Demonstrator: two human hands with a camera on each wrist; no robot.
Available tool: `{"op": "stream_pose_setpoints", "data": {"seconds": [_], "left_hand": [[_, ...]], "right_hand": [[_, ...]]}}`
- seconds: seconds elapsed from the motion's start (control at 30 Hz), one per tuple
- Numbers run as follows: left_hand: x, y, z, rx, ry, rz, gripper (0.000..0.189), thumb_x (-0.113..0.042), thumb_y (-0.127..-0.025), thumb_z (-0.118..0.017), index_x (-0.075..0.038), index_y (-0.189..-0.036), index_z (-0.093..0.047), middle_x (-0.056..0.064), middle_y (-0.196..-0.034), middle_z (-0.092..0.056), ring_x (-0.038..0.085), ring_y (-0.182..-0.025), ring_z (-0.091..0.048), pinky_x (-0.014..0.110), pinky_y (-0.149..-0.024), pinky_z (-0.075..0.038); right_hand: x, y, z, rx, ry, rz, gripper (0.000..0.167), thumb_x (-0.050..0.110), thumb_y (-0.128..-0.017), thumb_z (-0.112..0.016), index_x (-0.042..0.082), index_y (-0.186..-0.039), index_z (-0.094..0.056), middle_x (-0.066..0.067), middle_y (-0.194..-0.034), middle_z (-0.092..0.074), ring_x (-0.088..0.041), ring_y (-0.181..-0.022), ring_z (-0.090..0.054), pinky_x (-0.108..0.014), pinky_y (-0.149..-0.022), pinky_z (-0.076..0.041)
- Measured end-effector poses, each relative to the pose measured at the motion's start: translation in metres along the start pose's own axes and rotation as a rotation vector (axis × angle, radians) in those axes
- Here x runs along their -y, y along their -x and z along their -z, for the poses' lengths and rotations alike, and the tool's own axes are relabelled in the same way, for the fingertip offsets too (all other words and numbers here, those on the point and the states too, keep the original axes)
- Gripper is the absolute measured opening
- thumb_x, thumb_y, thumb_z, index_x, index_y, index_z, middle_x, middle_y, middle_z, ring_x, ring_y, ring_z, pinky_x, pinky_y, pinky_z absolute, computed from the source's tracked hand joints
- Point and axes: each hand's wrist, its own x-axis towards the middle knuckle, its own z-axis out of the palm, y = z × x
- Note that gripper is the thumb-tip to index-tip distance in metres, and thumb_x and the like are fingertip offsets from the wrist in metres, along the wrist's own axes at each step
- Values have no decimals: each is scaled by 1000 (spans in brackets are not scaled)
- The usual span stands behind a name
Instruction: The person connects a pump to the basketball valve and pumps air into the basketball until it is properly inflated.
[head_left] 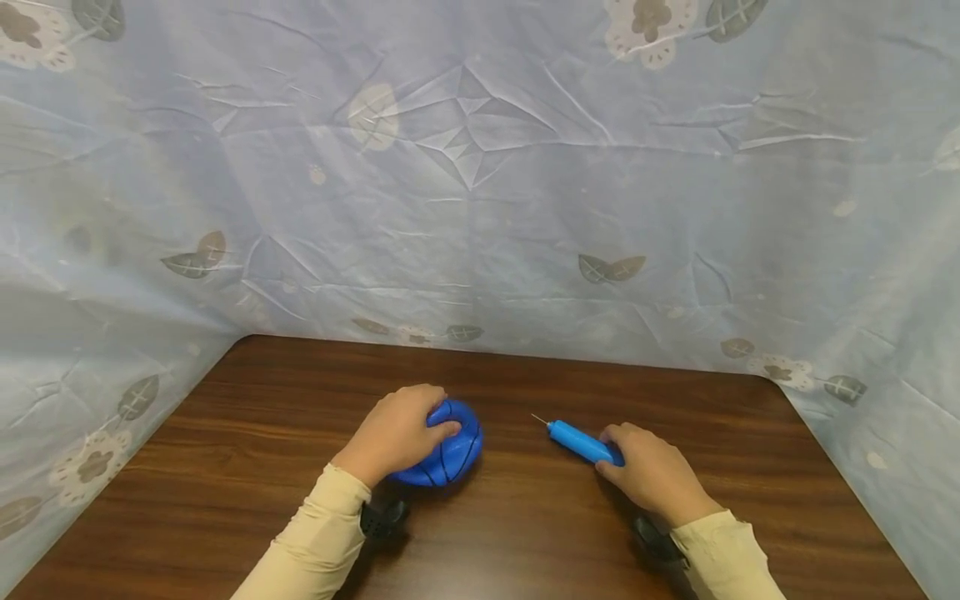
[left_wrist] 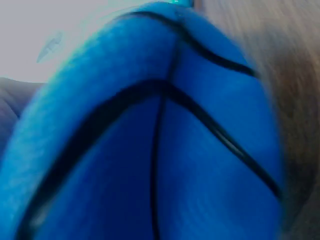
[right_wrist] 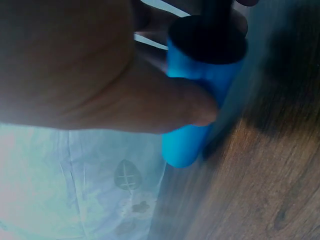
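A blue toy basketball (head_left: 453, 454) with black lines rests on the table, its shape sagging and partly deflated. My left hand (head_left: 397, 433) grips it from the upper left, thumb across its near top; the ball's surface (left_wrist: 215, 135) fills most of the left wrist view, where the fingers are hidden. To the right, a blue hand pump (head_left: 577, 440) points its thin needle (head_left: 538, 418) up and left toward the ball's side. My right hand (head_left: 656, 467) holds the pump at its rear end, thumb and fingers on opposite sides of the barrel (right_wrist: 182, 145).
The brown wooden table (head_left: 525, 533) has rounded far corners. Pale floral cloth (head_left: 465, 250) hangs behind it and along both sides. Each wrist wears a dark strapped device, such as the one on the left wrist (head_left: 384, 518).
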Motion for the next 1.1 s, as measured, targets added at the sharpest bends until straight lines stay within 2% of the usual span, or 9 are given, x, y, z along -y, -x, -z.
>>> {"op": "stream_pose_setpoints", "data": {"seconds": [0.07, 0.13, 0.23, 0.3, 0.4, 0.53, 0.77, 0.97, 1.1], "left_hand": [[1, -1, -2, -26, 37, 1, 36, -36, -93, -79, -16, -88, -50, -4, -74, -46, 14, -66, -48, 31, -58, -41], [0, -2, -5, -39, 83, 17, 36, -34, -93, -80, -14, -108, -54, -2, -88, -57, 15, -79, -57, 34, -66, -50], [-1, -3, -8, -76, 102, -3, 66, -29, -92, -80, -14, -145, -44, 3, -115, -60, 19, -104, -58, 40, -81, -56], [-1, -3, -9, -112, 90, -35, 79, -24, -88, -80, -14, -155, -39, 4, -124, -56, 22, -111, -51, 41, -83, -56], [0, -4, -11, -180, 56, -95, 62, -19, -84, -81, -11, -141, -59, 4, -118, -53, 23, -106, -48, 39, -78, -55], [0, -5, -12, -259, 29, -145, 31, -26, -86, -85, -15, -112, -72, 0, -113, -61, 21, -101, -61, 39, -79, -59], [-4, -6, -10, -283, 78, -100, 49, -51, -92, -76, -26, -133, -68, -3, -124, -73, 20, -106, -71, 45, -85, -61], [-4, -6, -11, -325, 102, -112, 32, -42, -96, -74, -23, -122, -72, -6, -114, -74, 17, -100, -72, 42, -83, -61], [-5, -5, -10, -367, 193, -102, 28, -33, -94, -78, -19, -117, -71, -2, -109, -75, 18, -96, -72, 43, -82, -61]], "right_hand": [[0, 0, 1, -24, -13, 7, 26, 23, -89, -82, 12, -111, -72, -2, -102, -70, -21, -88, -66, -49, -73, -57], [0, 0, 1, -55, -27, 18, 26, 23, -91, -81, 12, -112, -72, -1, -99, -69, -18, -85, -65, -47, -70, -57], [0, 0, 2, -119, -46, 43, 26, 24, -92, -80, 13, -114, -71, 1, -95, -68, -14, -78, -62, -42, -64, -55], [1, 1, 3, -169, -51, 65, 27, 24, -93, -80, 13, -116, -72, 1, -95, -68, -13, -76, -60, -40, -62, -54], [3, 1, 5, -238, -47, 101, 28, 24, -93, -80, 13, -117, -72, 2, -96, -69, -12, -77, -60, -39, -61, -54], [5, 1, 6, -332, -49, 174, 30, 24, -92, -81, 14, -119, -72, 4, -99, -68, -10, -76, -58, -35, -61, -52], [7, -1, 6, -470, -108, 346, 35, 19, -89, -83, 16, -122, -72, 10, -103, -66, -4, -71, -51, -22, -59, -45], [11, 0, 8, -523, -181, 426, 38, 14, -87, -83, 18, -122, -72, 12, -106, -65, -2, -76, -53, -22, -61, -50], [14, 1, 11, -532, -217, 467, 40, 11, -86, -83, 18, -123, -72, 12, -109, -66, -1, -79, -56, -20, -63, -52]]}}
